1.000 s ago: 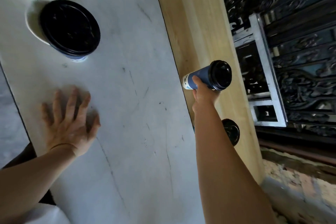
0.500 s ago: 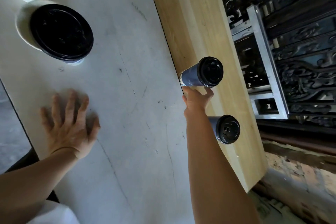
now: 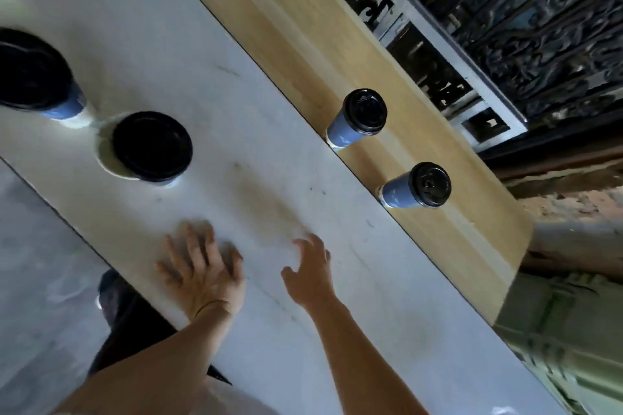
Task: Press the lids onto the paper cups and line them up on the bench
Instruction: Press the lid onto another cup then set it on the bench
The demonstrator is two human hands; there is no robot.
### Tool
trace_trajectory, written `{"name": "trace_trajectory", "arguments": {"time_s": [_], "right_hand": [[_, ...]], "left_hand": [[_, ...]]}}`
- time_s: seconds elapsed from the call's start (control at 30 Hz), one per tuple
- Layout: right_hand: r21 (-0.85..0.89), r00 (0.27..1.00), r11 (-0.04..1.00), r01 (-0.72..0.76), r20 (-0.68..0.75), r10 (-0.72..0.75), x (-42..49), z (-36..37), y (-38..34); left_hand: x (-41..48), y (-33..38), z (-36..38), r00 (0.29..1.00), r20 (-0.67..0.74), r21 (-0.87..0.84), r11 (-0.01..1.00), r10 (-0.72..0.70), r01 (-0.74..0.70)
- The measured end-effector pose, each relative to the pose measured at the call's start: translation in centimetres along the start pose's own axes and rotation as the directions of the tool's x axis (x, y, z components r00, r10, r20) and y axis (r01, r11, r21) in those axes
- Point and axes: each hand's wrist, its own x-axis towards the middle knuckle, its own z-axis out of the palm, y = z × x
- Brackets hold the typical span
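Note:
Two blue paper cups with black lids stand on the wooden bench (image 3: 337, 54): one cup (image 3: 357, 118) further along, the other cup (image 3: 416, 186) nearer the bench end. On the white table (image 3: 209, 54) stand two more lidded blue cups, a near cup (image 3: 151, 146) and a far cup (image 3: 32, 72) at the left edge. My left hand (image 3: 202, 268) lies flat on the table with fingers spread. My right hand (image 3: 310, 268) hovers over the table, empty, fingers loosely curled, well short of the bench cups.
A dark ornate metal gate (image 3: 522, 10) with a light metal frame (image 3: 451, 54) runs behind the bench. The bench ends at the right near rubble ground (image 3: 573, 199). Grey floor (image 3: 37, 263) lies left of the table. The picture is blurred by motion.
My right hand let go of the cup on the bench and drew back over the table. The view swung, bringing both table cups into sight. My left hand stayed flat.

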Motion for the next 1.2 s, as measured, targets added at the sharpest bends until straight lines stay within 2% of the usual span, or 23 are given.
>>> {"name": "trace_trajectory", "arguments": {"time_s": [0.13,0.2,0.23,0.3,0.33,0.4,0.47,0.5,0.53,0.6,0.7,0.73,0.8,0.87,0.9,0.97,1.07,1.13,1.2], "right_hand": [[-0.100,0.997,0.992,-0.073,-0.017,0.072,-1.4,3.4,-1.2],[-0.077,0.986,0.984,-0.160,-0.049,0.157,-1.7,4.4,-2.5],[-0.050,0.976,0.977,-0.209,-0.067,0.206,-1.6,4.6,-3.3],[0.012,0.951,0.955,-0.296,-0.091,0.295,-1.2,5.0,-5.2],[0.041,0.937,0.941,-0.335,-0.088,0.337,-1.0,5.3,-6.3],[0.107,0.902,0.903,-0.416,-0.075,0.425,-0.1,5.4,-8.8],[0.193,0.863,0.855,-0.481,-0.065,0.500,1.1,5.4,-11.8],[0.234,0.848,0.832,-0.503,-0.056,0.528,1.6,5.3,-13.3],[0.285,0.839,0.810,-0.513,-0.036,0.543,2.2,5.4,-14.4],[0.393,0.828,0.762,-0.516,0.002,0.560,2.9,5.3,-16.5],[0.586,0.812,0.640,-0.496,0.052,0.581,3.2,4.4,-18.1],[0.674,0.808,0.570,-0.470,0.069,0.585,3.2,4.0,-18.4],[0.870,0.825,0.315,-0.379,0.164,0.541,2.7,2.6,-19.3],[0.963,0.886,0.047,-0.266,0.225,0.405,2.3,1.5,-20.0],[0.973,0.910,0.001,-0.231,0.216,0.354,2.1,0.8,-20.5],[0.982,0.931,0.000,-0.188,0.178,0.317,2.0,-0.3,-21.7],[0.987,0.951,0.016,-0.161,0.151,0.270,1.6,-1.5,-23.7],[0.988,0.968,0.035,-0.148,0.138,0.208,1.1,-1.7,-24.6],[0.990,0.980,0.068,-0.125,0.113,0.161,0.7,-1.7,-25.3]], "left_hand": [[0.6,-1.1,-0.4,0.995,0.046,-0.042,0.995,0.094,-0.092],[0.9,-2.8,-1.1,0.954,0.092,0.030,0.957,0.286,-0.290],[1.1,-4.0,-1.7,0.905,0.125,0.073,0.906,0.406,-0.416],[2.5,-7.2,-3.7,0.746,0.217,0.117,0.742,0.630,-0.660],[3.7,-8.9,-5.0,0.634,0.274,0.128,0.626,0.723,-0.770],[7.0,-11.7,-8.2,0.404,0.413,0.103,0.398,0.817,-0.911],[10.7,-12.6,-11.6,0.258,0.525,-0.004,0.305,0.811,-0.952],[12.1,-12.5,-13.4,0.235,0.563,-0.050,0.317,0.792,-0.947],[13.2,-12.2,-15.1,0.236,0.582,-0.109,0.362,0.778,-0.926],[15.0,-11.8,-17.8,0.283,0.613,-0.213,0.499,0.738,-0.840],[17.2,-11.5,-20.9,0.460,0.665,-0.228,0.747,0.588,-0.625],[18.1,-11.5,-21.4,0.530,0.660,-0.244,0.819,0.532,-0.519],[19.4,-10.9,-23.1,0.630,0.692,-0.292,0.935,0.353,-0.203],[20.7,-10.4,-24.4,0.661,0.725,-0.335,0.937,0.191,0.097],[21.0,-9.9,-25.3,0.665,0.732,-0.365,0.909,0.147,0.200],[20.9,-9.0,-26.9,0.663,0.740,-0.424,0.841,0.108,0.335],[19.6,-7.6,-28.1,0.637,0.755,-0.465,0.812,0.155,0.353],[18.5,-7.0,-28.6,0.612,0.761,-0.473,0.830,0.215,0.297],[18.1,-6.4,-28.4,0.620,0.738,-0.490,0.844,0.267,0.220]]}}
